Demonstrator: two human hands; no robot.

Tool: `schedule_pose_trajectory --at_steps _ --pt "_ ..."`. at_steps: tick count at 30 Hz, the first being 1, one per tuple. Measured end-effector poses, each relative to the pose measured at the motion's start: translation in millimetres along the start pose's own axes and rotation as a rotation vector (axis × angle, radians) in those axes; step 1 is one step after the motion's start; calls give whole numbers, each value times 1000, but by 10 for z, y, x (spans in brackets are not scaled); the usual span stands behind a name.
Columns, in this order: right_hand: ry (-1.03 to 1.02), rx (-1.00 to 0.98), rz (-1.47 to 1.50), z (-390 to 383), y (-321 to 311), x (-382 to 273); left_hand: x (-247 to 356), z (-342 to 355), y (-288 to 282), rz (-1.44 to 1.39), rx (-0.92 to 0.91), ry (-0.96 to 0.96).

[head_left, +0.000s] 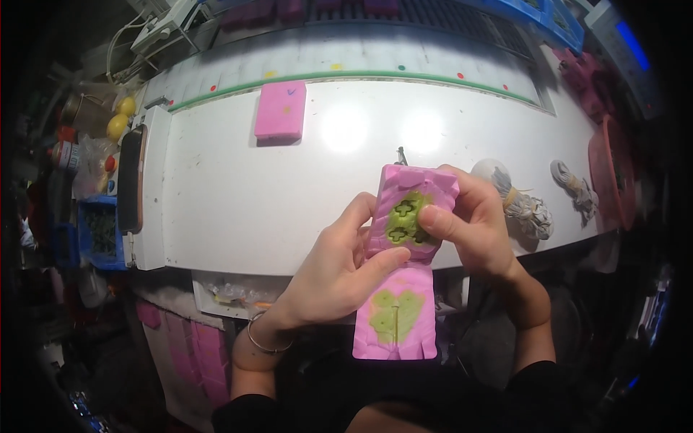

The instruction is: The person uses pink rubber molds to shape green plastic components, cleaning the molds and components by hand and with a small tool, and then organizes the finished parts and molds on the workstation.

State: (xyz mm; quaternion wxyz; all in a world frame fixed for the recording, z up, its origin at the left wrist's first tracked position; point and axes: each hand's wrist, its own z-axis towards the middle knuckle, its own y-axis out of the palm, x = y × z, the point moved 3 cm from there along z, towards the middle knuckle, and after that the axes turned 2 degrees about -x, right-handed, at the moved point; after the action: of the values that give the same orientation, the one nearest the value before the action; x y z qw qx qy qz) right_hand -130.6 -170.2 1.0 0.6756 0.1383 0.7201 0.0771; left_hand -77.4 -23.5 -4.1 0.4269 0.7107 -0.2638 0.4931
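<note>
Two pink rubber mold halves are in front of me, one above the other. The upper half (387, 189) has a green-stained face with several dark cross-shaped hollows. My left hand (321, 270) grips its left side, thumb across its lower edge. From the right, my right hand (480, 224) holds the same half, fingers behind it and thumb pressed on the green face beside the hollows. Below hangs the lower half (396, 317), its green patch marked with round shapes and a thin central groove. Whether the halves are joined is hidden around my left thumb.
A closed pink block (280, 110) lies on the white table (216, 195). Just beyond the molds is a small dark metal tool (401, 155). Tied cloth bundles (530, 214) sit at right, near a pink basket (610, 173). A phone (133, 179) rests on the left ledge.
</note>
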Motion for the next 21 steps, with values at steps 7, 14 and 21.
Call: schedule_pose_trajectory --at_steps 7,14,21 --pt "-241 82 -442 -24 61 -8 -1 53 46 -40 51 7" --pt "-193 -17 -395 -123 -55 18 -23 59 16 -44 72 15" --pt "-143 34 -220 -145 -50 94 -87 69 -30 -127 34 -37"
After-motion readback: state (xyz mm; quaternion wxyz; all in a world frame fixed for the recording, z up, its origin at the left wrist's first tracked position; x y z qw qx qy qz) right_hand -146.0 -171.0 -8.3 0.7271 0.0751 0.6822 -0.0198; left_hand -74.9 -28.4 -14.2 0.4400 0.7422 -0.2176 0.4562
